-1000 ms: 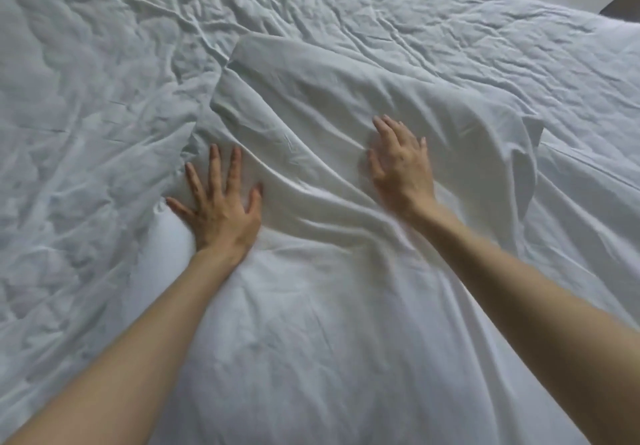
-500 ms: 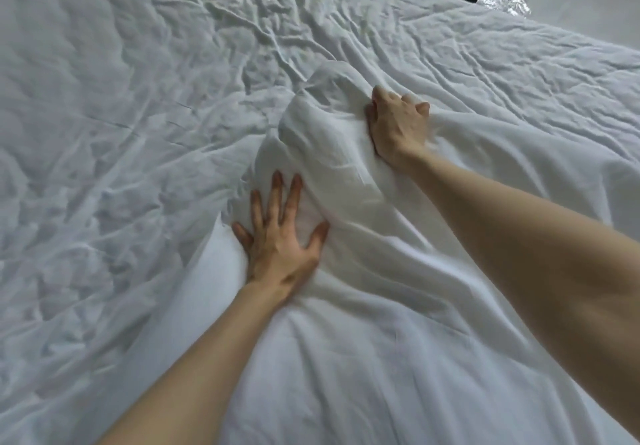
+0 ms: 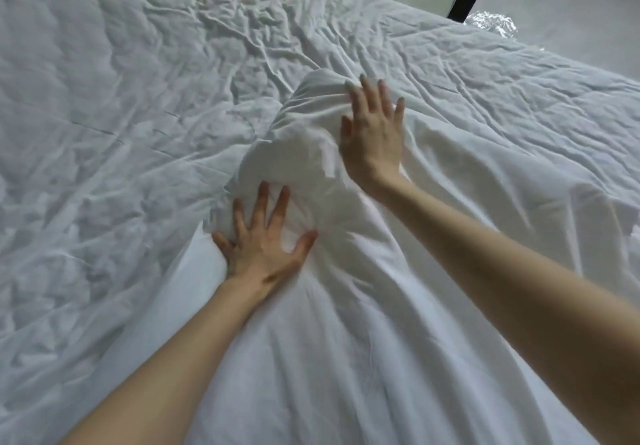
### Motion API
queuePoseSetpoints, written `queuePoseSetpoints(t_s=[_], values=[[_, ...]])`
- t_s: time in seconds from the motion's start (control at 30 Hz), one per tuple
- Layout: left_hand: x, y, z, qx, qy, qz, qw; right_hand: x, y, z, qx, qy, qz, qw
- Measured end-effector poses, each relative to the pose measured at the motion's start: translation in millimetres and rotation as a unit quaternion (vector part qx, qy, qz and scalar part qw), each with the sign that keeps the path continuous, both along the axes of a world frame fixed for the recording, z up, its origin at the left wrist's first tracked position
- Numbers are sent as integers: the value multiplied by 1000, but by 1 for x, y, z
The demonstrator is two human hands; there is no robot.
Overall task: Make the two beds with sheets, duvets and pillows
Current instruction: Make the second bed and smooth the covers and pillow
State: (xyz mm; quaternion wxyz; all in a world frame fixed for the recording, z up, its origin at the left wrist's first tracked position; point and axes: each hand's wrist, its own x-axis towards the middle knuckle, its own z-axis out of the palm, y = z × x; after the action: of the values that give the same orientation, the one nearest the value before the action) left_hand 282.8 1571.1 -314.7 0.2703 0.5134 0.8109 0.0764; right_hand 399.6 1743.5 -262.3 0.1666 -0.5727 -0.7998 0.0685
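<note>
Head view, 2 hands (image 3: pixel 266 247) (image 3: pixel 375 133) pressing sheet (image 3: pixel 346 358)

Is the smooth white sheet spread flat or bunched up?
Bunched up: the sheet rises in a rumpled hump between the left hand and right hand.

The right hand (image 3: pixel 375 133) is blurred; beyond it, a shiny crumpled wrapping (image 3: pixel 491 24) is partly hidden by the duvet (image 3: pixel 138 98).

Our left hand (image 3: pixel 265 247) presses flat with spread fingers on the near side of the bunched white sheet (image 3: pixel 304 154); our right hand (image 3: pixel 375 131) lies flat against its right side, atop the wrinkled duvet (image 3: pixel 138 105).
</note>
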Motion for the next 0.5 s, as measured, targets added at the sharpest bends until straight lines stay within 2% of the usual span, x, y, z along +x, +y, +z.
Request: queuePoseSetpoints(t_s=[0.07,0.13,0.23,0.3,0.37,0.43,0.5], values=[[1,1,2,-2,11,-1,1000,4,-51,-11,-38,4,92,995],[2,1,6,-13,27,-4,1000,36,-74,-28,-84,-59,115,988],[10,5,15,-38,59,10,997,116,-39,-39,-121,-113,-11,986],[28,9,25,-47,95,29,994,162,-16,-31,-159,-145,-132,968],[56,14,36,-21,111,17,993,179,-5,-16,-181,-135,-227,947],[91,18,44,32,105,-45,993,174,-18,0,-110,-97,-211,966],[121,29,46,64,92,-126,986,160,-50,7,-43,-66,-120,990]])
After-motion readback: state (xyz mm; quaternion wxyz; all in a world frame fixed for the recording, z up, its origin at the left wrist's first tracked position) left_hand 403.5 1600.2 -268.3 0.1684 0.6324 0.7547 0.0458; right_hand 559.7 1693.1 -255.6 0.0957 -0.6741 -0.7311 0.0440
